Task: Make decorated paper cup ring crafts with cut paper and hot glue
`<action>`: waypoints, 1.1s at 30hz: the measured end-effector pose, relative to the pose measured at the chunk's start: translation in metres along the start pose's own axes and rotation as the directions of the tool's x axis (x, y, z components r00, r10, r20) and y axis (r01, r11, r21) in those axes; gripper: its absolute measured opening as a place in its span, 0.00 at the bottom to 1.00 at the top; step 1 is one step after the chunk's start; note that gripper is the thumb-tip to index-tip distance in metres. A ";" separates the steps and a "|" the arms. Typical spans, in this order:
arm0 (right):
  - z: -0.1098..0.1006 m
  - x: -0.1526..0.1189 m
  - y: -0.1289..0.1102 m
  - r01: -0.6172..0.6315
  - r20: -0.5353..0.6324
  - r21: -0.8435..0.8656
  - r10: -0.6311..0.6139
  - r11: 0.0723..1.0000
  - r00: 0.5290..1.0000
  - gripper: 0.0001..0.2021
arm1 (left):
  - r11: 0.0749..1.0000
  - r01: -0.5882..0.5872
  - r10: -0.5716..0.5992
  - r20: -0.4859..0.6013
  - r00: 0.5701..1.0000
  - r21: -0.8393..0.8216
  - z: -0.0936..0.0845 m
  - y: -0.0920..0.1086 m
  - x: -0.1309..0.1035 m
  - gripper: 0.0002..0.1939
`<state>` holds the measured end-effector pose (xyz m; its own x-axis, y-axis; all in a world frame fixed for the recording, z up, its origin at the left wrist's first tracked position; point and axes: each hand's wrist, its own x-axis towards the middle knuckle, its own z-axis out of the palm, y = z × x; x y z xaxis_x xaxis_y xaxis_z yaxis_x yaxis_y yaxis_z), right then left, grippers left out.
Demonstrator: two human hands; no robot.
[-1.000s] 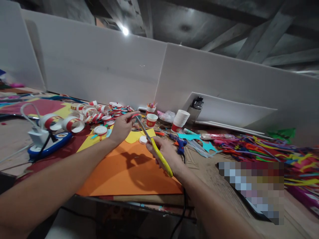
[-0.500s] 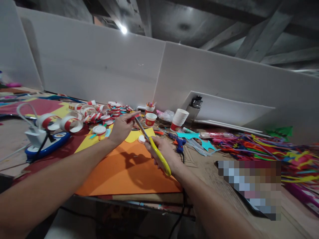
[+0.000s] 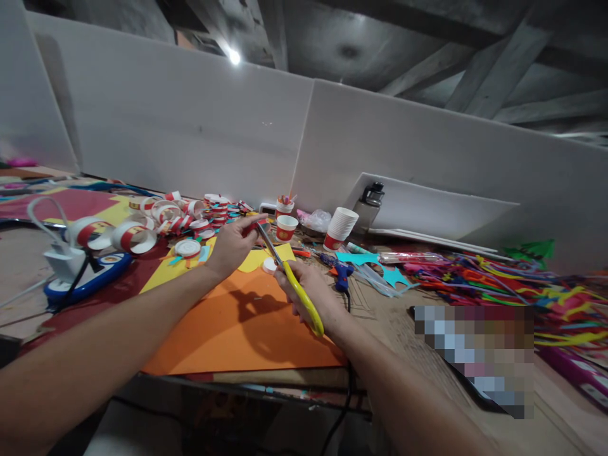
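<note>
Yellow-handled scissors (image 3: 304, 301) are in my right hand (image 3: 316, 288), which is wrapped round the handles. Their metal blades slant up and left to the fingertips of my left hand (image 3: 231, 247). That hand is closed in a pinch with the index finger stretched forward, on a small red piece (image 3: 263, 222) at the blade tips; its material is too small to make out. Both hands hover over an orange sheet (image 3: 213, 342), on which their shadows fall. A yellow sheet (image 3: 254, 258) and a small white disc (image 3: 270, 266) lie just beyond.
Cut cup rings (image 3: 135, 237) and a blue power strip (image 3: 90, 278) sit left. Behind stand a paper cup (image 3: 286, 229), a cup stack (image 3: 341, 228) and a bottle (image 3: 368, 206). Right are a blue glue gun (image 3: 342, 276), pipe cleaners (image 3: 484, 278) and a blurred-out phone-like object (image 3: 475, 361).
The view has shifted very slightly. Both hands, the scissors and the red piece keep almost the same pose.
</note>
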<state>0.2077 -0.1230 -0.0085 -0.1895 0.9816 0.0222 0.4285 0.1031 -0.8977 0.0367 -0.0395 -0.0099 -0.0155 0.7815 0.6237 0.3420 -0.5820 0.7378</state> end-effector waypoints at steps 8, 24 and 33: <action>-0.002 -0.003 -0.003 -0.013 0.040 -0.030 0.014 0.999 0.999 0.12 | 0.996 -0.026 0.026 -0.005 1.000 0.088 -0.001 0.001 -0.001 0.22; -0.001 0.000 0.006 0.155 0.031 -0.146 -0.152 0.977 0.988 0.05 | 0.993 -0.058 0.061 -0.028 0.998 0.100 -0.001 -0.003 0.000 0.20; 0.000 0.000 0.002 0.132 0.046 -0.093 -0.128 0.987 0.991 0.03 | 0.994 -0.013 0.017 -0.037 0.999 0.111 -0.001 -0.001 -0.001 0.21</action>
<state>0.2088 -0.1223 -0.0101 -0.2834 0.9519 0.1167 0.4798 0.2461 -0.8422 0.0357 -0.0399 -0.0105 -0.0442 0.7624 0.6455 0.4445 -0.5637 0.6962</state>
